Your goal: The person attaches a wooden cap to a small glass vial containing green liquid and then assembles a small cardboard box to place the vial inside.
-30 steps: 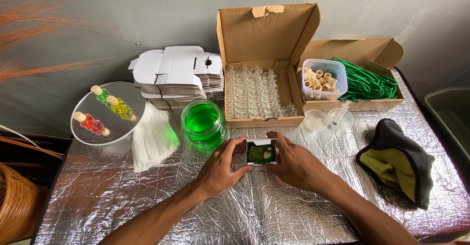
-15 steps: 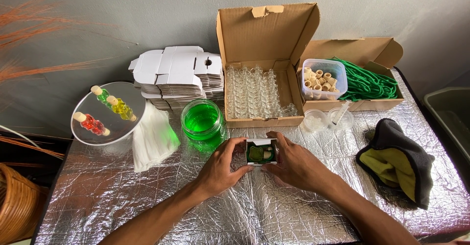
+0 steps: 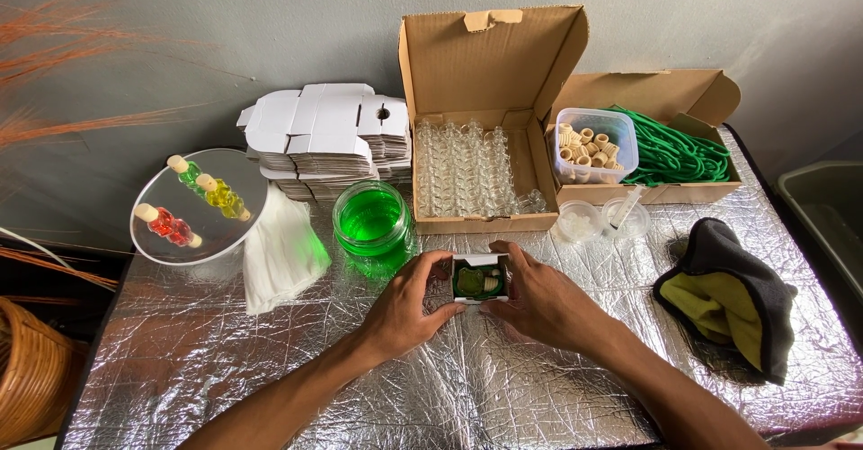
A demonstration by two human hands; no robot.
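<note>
Small white box (image 3: 479, 279) with a green bottle inside sits at lower centre on the foil-covered table (image 3: 270, 378) — between your hands. Left hand (image 3: 404, 306) and right hand (image 3: 539, 302) pinch its short sides; long axis runs left–right, green jar (image 3: 372, 221) just above-left.

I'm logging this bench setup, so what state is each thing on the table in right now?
small white box: open, green bottle inside, held between both hands
left hand: gripping the box's left side
right hand: gripping its right side
glass jar: lidless, holds green liquid
large cardboard box: lid up, holds clear glass bottles
second cardboard box: open, holds green cords
plastic tub: lidless, holds corks
flat white cartons: unfolded, stacked
dark cloth: crumpled
</note>
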